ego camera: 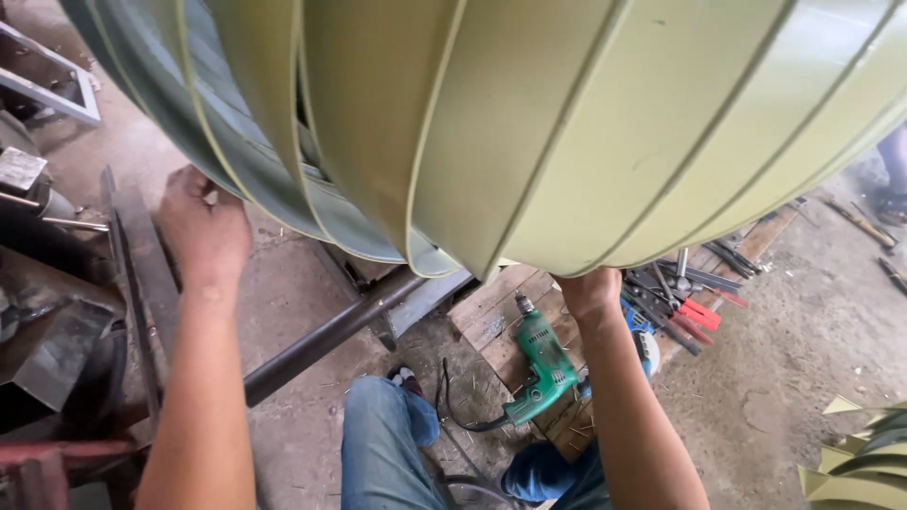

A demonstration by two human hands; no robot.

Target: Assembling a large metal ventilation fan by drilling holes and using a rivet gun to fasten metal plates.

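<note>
Large ribbed vent drum (586, 123), pale olive-green, curved overlapping blades, fills the upper frame, held up above the floor (794, 378).

Left hand (203, 231) at the drum's left lower edge, back of hand toward camera. Fingers curled up against the blade rim; tips hidden, so whether they pinch the edge cannot be told.

Right hand (590, 288) under the drum's bottom edge near centre. Only wrist and heel of hand show; fingers hidden behind the blades, state cannot be told.

Below: green electric drill (543, 364) lies on a wooden pallet (491, 312), cord trailing toward the knees in blue jeans (383, 439). Red-handled pliers (699, 316) and dark hand tools just right of the right wrist. Dark steel pipe (326, 340) runs diagonally beneath the drum. More folded green blades (855, 458) at lower right corner.
</note>
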